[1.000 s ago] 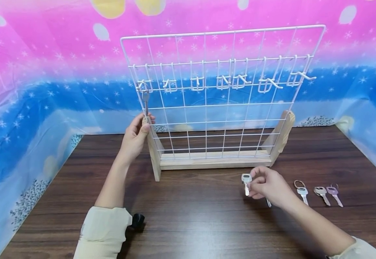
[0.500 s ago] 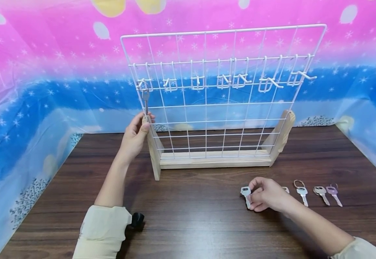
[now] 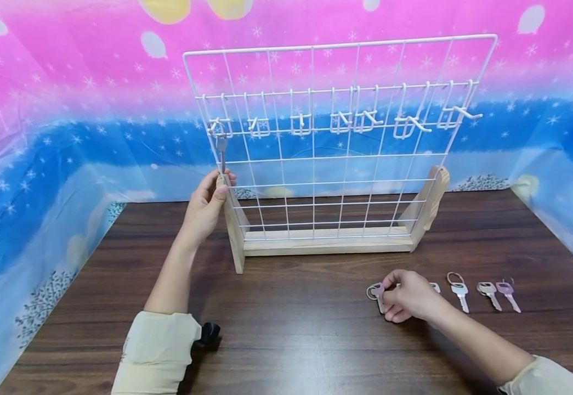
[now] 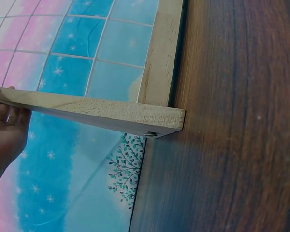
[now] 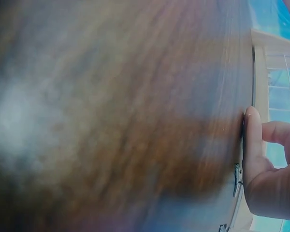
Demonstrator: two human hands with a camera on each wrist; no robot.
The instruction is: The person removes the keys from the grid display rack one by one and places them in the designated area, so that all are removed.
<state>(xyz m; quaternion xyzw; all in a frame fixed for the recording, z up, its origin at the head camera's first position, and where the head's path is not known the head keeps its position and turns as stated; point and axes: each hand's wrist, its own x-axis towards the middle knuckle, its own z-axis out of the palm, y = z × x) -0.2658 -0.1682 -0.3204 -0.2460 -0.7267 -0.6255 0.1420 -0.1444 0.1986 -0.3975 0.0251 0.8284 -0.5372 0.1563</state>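
Observation:
A white wire grid rack (image 3: 313,159) stands in a wooden base. My left hand (image 3: 206,211) grips the rack's left wooden upright (image 3: 234,227), thumb in front and fingers behind; the left wrist view shows this hand (image 4: 7,133) at the upright's upper end. Above it, a silver key (image 3: 222,148) hangs by its ring from the leftmost hook. My right hand (image 3: 409,296) is low at the table, pinching a pinkish key (image 3: 377,291) whose ring points left. The right wrist view shows the thumb and a bent finger of this hand (image 5: 270,169), with the pinched key hidden.
Right of my right hand lie a silver key (image 3: 459,293) with a large ring, a dull key (image 3: 488,293) and a purple key (image 3: 508,293). Another key (image 3: 435,286) shows partly behind the hand. Several white hooks (image 3: 365,120) line the grid. Printed cloth surrounds the table (image 3: 286,329).
My right hand came down toward the table with the key, which looked silver before and now looks pinkish with its ring at the left. The left hand kept its hold.

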